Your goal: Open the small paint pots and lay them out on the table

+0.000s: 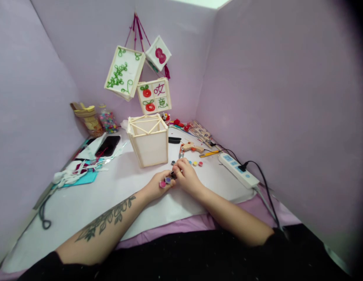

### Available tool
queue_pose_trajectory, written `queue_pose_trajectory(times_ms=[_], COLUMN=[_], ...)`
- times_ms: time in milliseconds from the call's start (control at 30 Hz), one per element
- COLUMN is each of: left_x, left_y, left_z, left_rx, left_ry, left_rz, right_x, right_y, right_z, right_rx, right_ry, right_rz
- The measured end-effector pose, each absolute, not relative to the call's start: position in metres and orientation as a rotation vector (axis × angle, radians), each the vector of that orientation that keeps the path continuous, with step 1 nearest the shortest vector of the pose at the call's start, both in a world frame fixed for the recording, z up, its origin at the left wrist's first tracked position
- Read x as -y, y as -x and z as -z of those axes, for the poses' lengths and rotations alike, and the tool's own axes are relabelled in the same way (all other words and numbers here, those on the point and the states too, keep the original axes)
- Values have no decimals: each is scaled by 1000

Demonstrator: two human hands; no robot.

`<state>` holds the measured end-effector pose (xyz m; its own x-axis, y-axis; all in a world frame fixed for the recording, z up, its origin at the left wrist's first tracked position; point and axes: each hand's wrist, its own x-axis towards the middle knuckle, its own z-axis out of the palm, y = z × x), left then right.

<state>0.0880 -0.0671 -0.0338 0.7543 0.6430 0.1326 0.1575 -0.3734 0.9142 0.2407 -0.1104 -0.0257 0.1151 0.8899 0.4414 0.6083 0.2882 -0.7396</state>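
white table (pixel 81 203), stick box (pixel 149 142), power strip (pixel 238 169)

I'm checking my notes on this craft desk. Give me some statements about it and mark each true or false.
1. Both hands meet at a strip of small paint pots. True.
2. The wooden box frame lies flat on its side. False: it stands upright.
3. The power strip lies on the right of the desk, with a black plug in it. True.
4. The phone is in the right hand. False: it lies on the desk, far left.
5. The left hand holds the glue gun. False: the gun lies beyond the hands.
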Motion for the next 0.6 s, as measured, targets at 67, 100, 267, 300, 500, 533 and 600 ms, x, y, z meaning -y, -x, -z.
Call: queue_pose_trajectory(times_ms=[67, 100, 267, 300, 500, 533, 600], left_x=[67, 67, 67, 67, 68, 69, 69], left_y=[-88, -87, -86, -85, -81, -81, -81], left_z=[31, 30, 26, 26, 26, 26, 27], left_rx=[-606, -604, -601, -600, -628, -640, -655], left_ry=[-1889, -1881, -1852, -1846, -1809, -1798, -1788], left_rz=[-580, -580, -584, -586, -587, -580, -567], right_x=[107, 106, 105, 106, 121, 125, 134], right_y=[-242, -243, -246, -247, -262, -264, -266], right_z=[23, 22, 12, 10, -9, -12, -18], right_rx=[1603, 1613, 1660, 1663, 1284, 1226, 1162], right_ry=[1451, 1463, 1441, 1417, 812, 624, 251], right_rz=[-395, -413, -526, -542, -848, -1020, -1335])
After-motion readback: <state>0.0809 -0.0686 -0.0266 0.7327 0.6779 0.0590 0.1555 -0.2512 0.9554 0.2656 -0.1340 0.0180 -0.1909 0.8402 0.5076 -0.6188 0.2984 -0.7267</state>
